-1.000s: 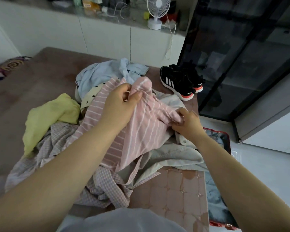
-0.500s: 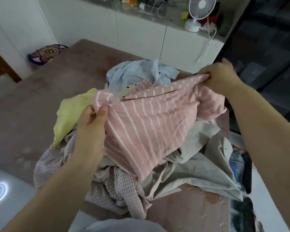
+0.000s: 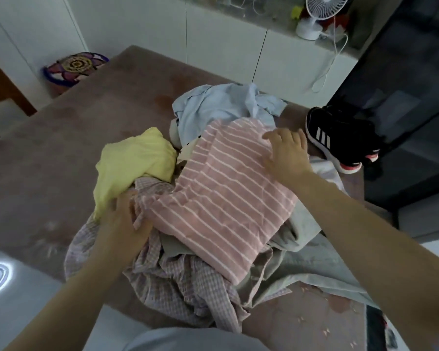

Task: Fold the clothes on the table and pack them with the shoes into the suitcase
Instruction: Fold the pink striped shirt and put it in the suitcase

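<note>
A pink striped garment [image 3: 226,193] lies spread flat on top of the clothes pile on the brown table [image 3: 61,148]. My right hand [image 3: 287,153] rests flat on its far right corner, fingers apart. My left hand [image 3: 123,221] grips its near left edge, partly over a checked shirt [image 3: 183,282]. A yellow garment [image 3: 134,160] lies to the left, a light blue shirt [image 3: 221,105] behind, and a grey-green garment [image 3: 314,262] under the pile on the right. Black sneakers [image 3: 340,138] stand at the table's far right corner. A sliver of the suitcase [image 3: 376,325] shows at the lower right.
White cabinets run behind the table, with a small white fan [image 3: 314,19] and its cord on the counter. A dark glass cabinet [image 3: 403,97] stands to the right. A patterned round cushion [image 3: 74,68] sits beyond the table's far left corner.
The pink striped garment was held up stretched between both hands; now it lies flat on the pile. My right hand has let go and pressed down on it.
</note>
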{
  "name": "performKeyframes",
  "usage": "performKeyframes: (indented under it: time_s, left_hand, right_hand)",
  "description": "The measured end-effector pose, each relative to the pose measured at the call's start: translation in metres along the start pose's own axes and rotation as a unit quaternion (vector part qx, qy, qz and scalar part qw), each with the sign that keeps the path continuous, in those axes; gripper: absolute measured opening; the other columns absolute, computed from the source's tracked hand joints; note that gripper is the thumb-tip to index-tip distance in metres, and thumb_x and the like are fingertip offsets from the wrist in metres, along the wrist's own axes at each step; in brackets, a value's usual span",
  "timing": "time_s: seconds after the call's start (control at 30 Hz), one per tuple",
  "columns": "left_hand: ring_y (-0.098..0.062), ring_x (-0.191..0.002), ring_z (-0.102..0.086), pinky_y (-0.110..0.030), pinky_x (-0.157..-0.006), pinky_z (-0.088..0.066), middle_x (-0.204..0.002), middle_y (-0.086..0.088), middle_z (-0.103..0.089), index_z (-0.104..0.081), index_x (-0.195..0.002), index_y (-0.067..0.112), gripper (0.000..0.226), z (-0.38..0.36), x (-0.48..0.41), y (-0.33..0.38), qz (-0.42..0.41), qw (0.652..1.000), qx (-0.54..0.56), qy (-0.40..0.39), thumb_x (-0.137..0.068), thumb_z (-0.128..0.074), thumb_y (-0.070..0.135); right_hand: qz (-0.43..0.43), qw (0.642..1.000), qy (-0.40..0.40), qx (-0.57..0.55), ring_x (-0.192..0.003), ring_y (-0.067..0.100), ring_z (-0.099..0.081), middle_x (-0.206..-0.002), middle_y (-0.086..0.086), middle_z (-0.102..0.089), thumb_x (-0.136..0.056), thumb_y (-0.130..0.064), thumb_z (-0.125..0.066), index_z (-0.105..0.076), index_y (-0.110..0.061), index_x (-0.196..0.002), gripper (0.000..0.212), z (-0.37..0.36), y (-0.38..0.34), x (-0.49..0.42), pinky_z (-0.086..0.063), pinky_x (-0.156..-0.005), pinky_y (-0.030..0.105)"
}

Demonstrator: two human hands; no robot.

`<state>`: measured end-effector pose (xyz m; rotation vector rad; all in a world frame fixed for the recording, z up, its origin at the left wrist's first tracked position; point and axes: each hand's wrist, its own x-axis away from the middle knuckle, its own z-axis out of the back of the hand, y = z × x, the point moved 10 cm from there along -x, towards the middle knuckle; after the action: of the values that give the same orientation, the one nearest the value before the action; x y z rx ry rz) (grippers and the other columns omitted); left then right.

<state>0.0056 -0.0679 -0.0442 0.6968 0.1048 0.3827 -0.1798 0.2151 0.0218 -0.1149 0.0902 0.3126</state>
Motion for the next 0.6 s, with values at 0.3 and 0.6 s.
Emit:
performKeyframes:
  time_s: [0.3, 0.6]
  left_hand:
    - [-0.003, -0.140, -0.016, -0.029, -0.115, 0.001, -0.138, 0.010, -0.046, -0.038, -0.138, 0.033, 0.059, -0.065, 0.023, 0.056, -0.428, 0.845, -0.248, -0.206, -0.089, -0.026, 0.065]
    - [-0.017, -0.128, -0.039, -0.029, -0.111, -0.002, -0.135, 0.005, -0.050, -0.023, -0.141, 0.040, 0.077, -0.080, 0.011, 0.059, -0.391, 0.856, -0.207, -0.267, -0.077, -0.023, 0.083]
  right_hand:
    - [0.183, 0.974, -0.118, -0.062, -0.138, 0.015, -0.017, -0.149, -0.006, -0.032, -0.072, -0.054, -0.056, -0.023, -0.043, -0.141, 0.078, -0.065, -0.032, 0.166, -0.002, -0.115, 0.036]
    - [0.293, 0.955, -0.027, -0.046, -0.113, 0.020, -0.059, -0.121, -0.001, -0.065, -0.083, -0.016, -0.045, -0.068, -0.025, -0.112, 0.038, -0.065, -0.092, 0.184, -0.036, -0.102, 0.038]
